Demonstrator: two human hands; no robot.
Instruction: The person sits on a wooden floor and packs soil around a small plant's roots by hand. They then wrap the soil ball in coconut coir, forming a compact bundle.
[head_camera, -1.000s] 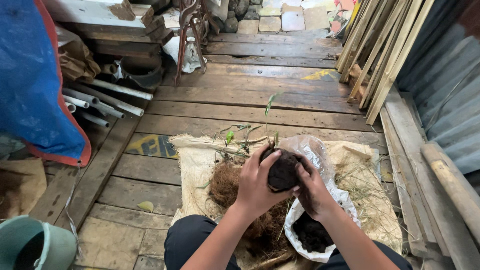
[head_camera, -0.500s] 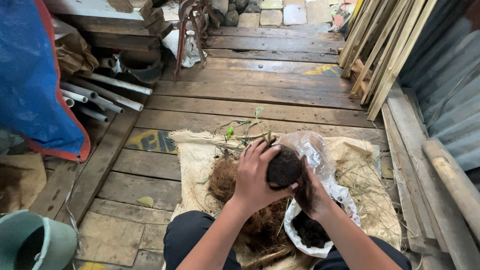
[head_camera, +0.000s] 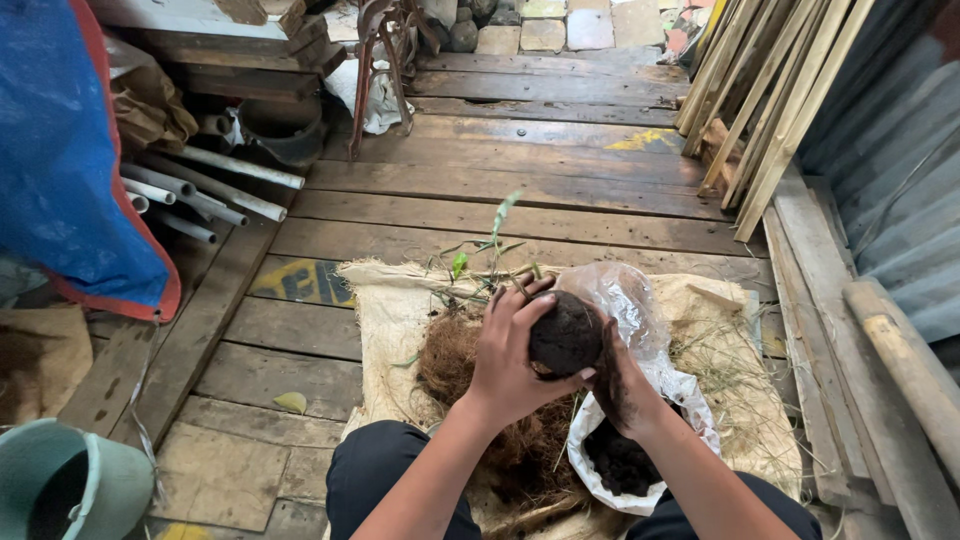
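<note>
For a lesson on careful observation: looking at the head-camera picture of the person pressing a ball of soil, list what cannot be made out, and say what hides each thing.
- Near side of the soil ball: covered by the left hand.
- Right hand fingers: mostly hidden behind the ball.
- Where the seedling enters the soil: hidden by the left fingers.
- Plastic bag lower end: cut off by forearm and bottom edge.
- Green bucket: cut by the corner; contents in shadow.

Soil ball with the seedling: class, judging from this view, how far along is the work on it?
Done: the soil ball is already packed round, its seedling sticking out. In hand: left hand and right hand press it above the open plastic bag of soil. Left: the brown fibre pile on the sack isn't yet around it.
</note>
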